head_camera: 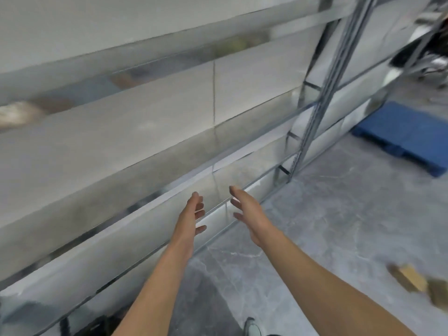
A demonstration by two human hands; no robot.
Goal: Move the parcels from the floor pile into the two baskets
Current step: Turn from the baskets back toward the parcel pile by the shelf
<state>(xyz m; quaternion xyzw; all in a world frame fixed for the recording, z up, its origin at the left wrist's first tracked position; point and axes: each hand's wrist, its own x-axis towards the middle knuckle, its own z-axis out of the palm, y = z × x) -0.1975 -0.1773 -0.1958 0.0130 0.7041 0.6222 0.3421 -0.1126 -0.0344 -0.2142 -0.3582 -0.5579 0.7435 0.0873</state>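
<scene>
My left hand [191, 214] and my right hand [249, 212] are stretched out in front of me, palms facing each other, fingers apart, with nothing between them. They hang in front of the lower shelves of a metal rack [315, 122]. At the right edge of the view, blurred brown cardboard parcels [412, 277] lie on the grey floor, well to the right of my right forearm. No basket is in view.
The metal rack with white shelf boards fills the left and middle of the view. A blue plastic pallet [407, 139] lies on the floor at the right. A shoe [252, 327] shows at the bottom edge. The picture is motion-blurred.
</scene>
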